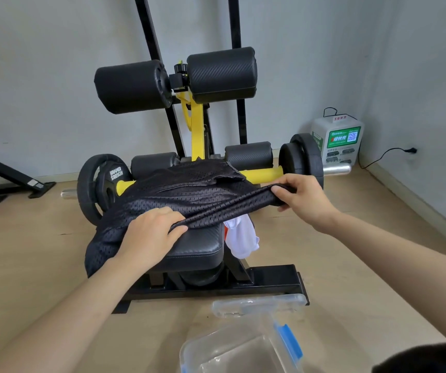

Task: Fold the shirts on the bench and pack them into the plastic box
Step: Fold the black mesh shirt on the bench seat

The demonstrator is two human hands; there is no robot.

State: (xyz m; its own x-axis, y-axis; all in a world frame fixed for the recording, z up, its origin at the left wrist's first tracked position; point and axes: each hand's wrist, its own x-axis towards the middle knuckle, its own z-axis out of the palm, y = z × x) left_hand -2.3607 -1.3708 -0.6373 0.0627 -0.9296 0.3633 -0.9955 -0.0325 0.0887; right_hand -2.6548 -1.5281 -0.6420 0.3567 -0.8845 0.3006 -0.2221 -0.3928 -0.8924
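The bench [197, 243] stands on a wooden floor against a grey wall, roller pads [133, 86] raised at its far end and weight plates [95, 184] flanking it. A white and green kiosk [337, 141] sits in the right corner. A white shirt [242, 239] hangs off the seat's right side, partly under the black shirt [179, 192], which is draped over the seat. The clear box [216, 337] lies open on the floor nearest the person, its lid [259, 305] beside the bench foot. The left hand [149, 234] grips the black shirt's bunched edge over the seat. The right hand [304, 197], well apart, pinches the same edge off the bench's right side, with the edge pulled taut between them.
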